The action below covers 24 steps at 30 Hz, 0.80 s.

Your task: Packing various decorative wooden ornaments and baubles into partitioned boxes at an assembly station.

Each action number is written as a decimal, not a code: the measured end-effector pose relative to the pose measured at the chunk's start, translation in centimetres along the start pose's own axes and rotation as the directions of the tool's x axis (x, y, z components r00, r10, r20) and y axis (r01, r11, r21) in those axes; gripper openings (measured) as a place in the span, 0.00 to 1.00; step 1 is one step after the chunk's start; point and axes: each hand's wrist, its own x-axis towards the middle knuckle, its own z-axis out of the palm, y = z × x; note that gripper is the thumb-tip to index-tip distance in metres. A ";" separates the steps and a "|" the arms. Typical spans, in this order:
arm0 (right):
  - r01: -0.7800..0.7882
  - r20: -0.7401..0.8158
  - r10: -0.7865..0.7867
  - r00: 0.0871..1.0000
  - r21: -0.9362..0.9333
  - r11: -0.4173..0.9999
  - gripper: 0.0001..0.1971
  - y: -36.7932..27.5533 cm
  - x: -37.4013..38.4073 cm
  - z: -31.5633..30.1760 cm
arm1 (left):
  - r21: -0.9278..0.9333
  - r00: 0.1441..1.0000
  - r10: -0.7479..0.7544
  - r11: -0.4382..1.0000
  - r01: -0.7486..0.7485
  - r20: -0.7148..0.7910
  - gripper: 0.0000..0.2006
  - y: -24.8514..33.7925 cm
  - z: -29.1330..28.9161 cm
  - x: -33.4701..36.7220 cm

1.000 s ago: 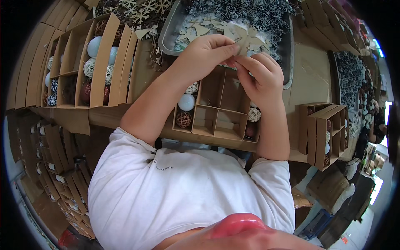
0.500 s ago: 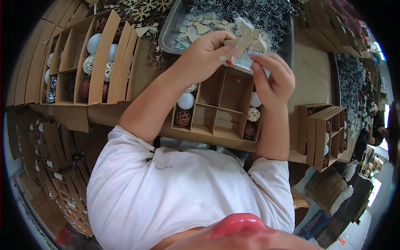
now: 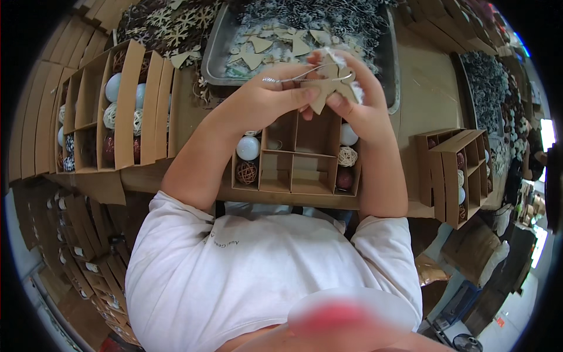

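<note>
Wooden star ornaments (image 3: pixel 334 88) with white fluff and a thin silvery string are held between both hands, above the far edge of a divided cardboard box (image 3: pixel 291 155). My left hand (image 3: pixel 267 97) pinches a star point from the left, the string running by its fingers. My right hand (image 3: pixel 369 100) wraps round the other side, thumb on the front, other fingers behind. How many stars are stacked I cannot tell. White balls (image 3: pixel 248 148), a brown wicker ball (image 3: pixel 246 172), a cream wicker ball (image 3: pixel 347 156) and a dark red ball (image 3: pixel 344 178) sit in the box's side compartments.
Beyond my hands lies a metal tray (image 3: pixel 206 61) with wooden angel shapes (image 3: pixel 251 57) and frosted pinecones (image 3: pixel 305 17). Wooden snowflakes (image 3: pixel 175 38) lie left of it. Filled divided boxes stand at left (image 3: pixel 126 111) and right (image 3: pixel 463 152). Another pinecone tray (image 3: pixel 484 88) is farther right.
My right fingers, apart from the stars before, have closed round them. The stars have come nearer and turned, and a silvery string now shows. The whole view has shifted slightly.
</note>
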 end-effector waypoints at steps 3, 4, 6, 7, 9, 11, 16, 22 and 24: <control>0.039 0.085 -0.039 0.996 0.004 0.999 0.19 0.0 0.3 -0.1 | 0.145 0.999 0.039 0.989 -0.042 0.021 0.11 0.1 0.2 0.1; 0.091 0.107 -0.087 0.991 -0.033 0.995 0.14 0.3 0.4 -0.4 | 0.228 0.997 0.070 0.971 -0.077 0.038 0.11 -0.1 0.0 0.3; 0.143 0.113 -0.131 0.985 -0.112 0.983 0.12 0.9 0.5 -1.2 | 0.330 0.994 0.089 0.938 -0.102 0.056 0.10 -0.7 -0.7 0.6; 0.170 0.120 -0.153 0.981 -0.146 0.975 0.11 1.0 0.6 -1.2 | 0.351 0.996 0.077 0.932 -0.091 0.054 0.10 -1.0 -1.2 0.7; 0.141 0.065 -0.138 0.988 -0.048 0.989 0.09 0.8 0.5 -1.1 | 0.369 0.998 0.063 0.927 -0.063 0.011 0.09 -1.2 -1.5 0.9; 0.180 -0.001 -0.183 0.983 -0.178 0.967 0.09 1.0 0.3 -1.4 | 0.362 0.996 0.059 0.932 -0.030 -0.069 0.09 -1.1 -1.5 1.0; 0.103 -0.135 -0.226 0.965 -0.597 0.795 0.12 0.2 -0.1 -1.1 | 0.318 0.995 0.102 0.944 -0.091 -0.020 0.11 -0.6 -1.5 0.8; 0.296 0.056 -0.474 0.879 -0.843 0.449 0.10 0.2 0.8 -0.7 | 0.481 0.997 0.000 0.876 -0.041 0.083 0.13 -1.0 -0.8 0.6; 0.291 0.069 -0.474 0.878 -0.863 0.413 0.10 0.7 0.8 -0.7 | 0.535 0.995 -0.024 0.844 -0.031 0.097 0.13 -0.4 -0.6 0.4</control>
